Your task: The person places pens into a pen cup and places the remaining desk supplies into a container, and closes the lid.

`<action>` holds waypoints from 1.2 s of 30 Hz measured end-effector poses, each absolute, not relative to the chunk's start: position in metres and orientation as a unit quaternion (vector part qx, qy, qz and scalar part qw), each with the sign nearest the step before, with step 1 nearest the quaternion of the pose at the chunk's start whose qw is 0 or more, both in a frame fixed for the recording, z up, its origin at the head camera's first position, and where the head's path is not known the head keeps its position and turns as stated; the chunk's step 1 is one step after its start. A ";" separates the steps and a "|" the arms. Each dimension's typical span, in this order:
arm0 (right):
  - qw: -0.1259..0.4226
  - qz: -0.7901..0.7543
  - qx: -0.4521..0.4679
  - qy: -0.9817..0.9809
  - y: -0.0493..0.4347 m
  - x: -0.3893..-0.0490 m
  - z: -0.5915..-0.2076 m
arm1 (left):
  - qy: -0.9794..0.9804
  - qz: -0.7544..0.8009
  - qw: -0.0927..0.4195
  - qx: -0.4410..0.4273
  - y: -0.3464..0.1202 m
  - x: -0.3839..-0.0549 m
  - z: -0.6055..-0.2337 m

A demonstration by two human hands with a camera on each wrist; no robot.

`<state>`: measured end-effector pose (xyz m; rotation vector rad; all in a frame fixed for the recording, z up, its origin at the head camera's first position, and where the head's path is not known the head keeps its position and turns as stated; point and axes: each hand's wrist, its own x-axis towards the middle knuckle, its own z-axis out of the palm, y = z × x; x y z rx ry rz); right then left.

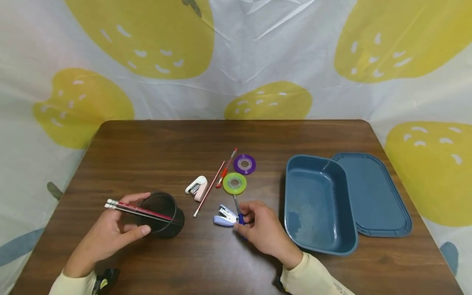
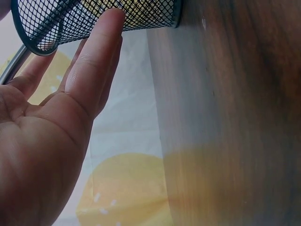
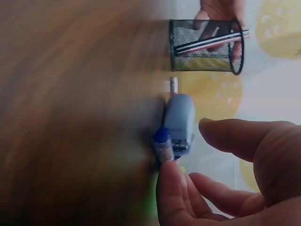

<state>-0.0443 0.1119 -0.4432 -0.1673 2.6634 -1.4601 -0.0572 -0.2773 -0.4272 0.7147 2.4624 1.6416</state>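
My left hand (image 1: 105, 235) holds a black mesh pencil cup (image 1: 173, 225) on the left of the table, thumb on the near side and fingers on the far side. Two pencils (image 1: 138, 211), one red and one black, lean out of it, eraser ends up. My right hand (image 1: 263, 227) is at a blue pen (image 1: 240, 217), its fingertips right at the barrel. In the right wrist view the thumb stands apart from the fingers, with a gap between. A light blue stapler (image 1: 224, 220) lies just left of the pen, jaws spread.
A white-and-pink stapler (image 1: 199, 188), a red-striped pencil (image 1: 209, 189) and a red pen (image 1: 225, 170) lie mid-table. Beside them are a green tape roll (image 1: 241, 186) and a purple one (image 1: 251, 167). On the right, a blue box (image 1: 289, 196) overlaps its lid (image 1: 380, 196).
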 end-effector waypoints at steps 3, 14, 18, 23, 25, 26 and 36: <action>0.039 -0.457 -0.063 0.886 0.112 -0.043 -0.447 | 0.806 0.540 0.049 0.236 -0.277 -0.057 -0.427; 0.034 -0.380 -0.085 0.920 0.114 -0.045 -0.448 | 0.808 0.539 0.060 0.233 -0.277 -0.061 -0.425; 0.036 -0.359 -0.096 0.928 0.114 -0.046 -0.448 | 0.805 0.541 0.060 0.234 -0.278 -0.061 -0.425; 0.031 -0.341 -0.106 0.934 0.113 -0.047 -0.449 | 0.802 0.546 0.059 0.234 -0.278 -0.060 -0.426; 0.026 -0.338 -0.112 0.934 0.113 -0.048 -0.448 | 0.802 0.546 0.059 0.234 -0.278 -0.060 -0.427; 0.024 -0.337 -0.113 0.935 0.113 -0.048 -0.448 | 0.802 0.547 0.058 0.234 -0.278 -0.060 -0.427; 0.030 -0.355 -0.092 0.930 0.113 -0.048 -0.446 | 0.807 0.540 0.057 0.232 -0.279 -0.059 -0.427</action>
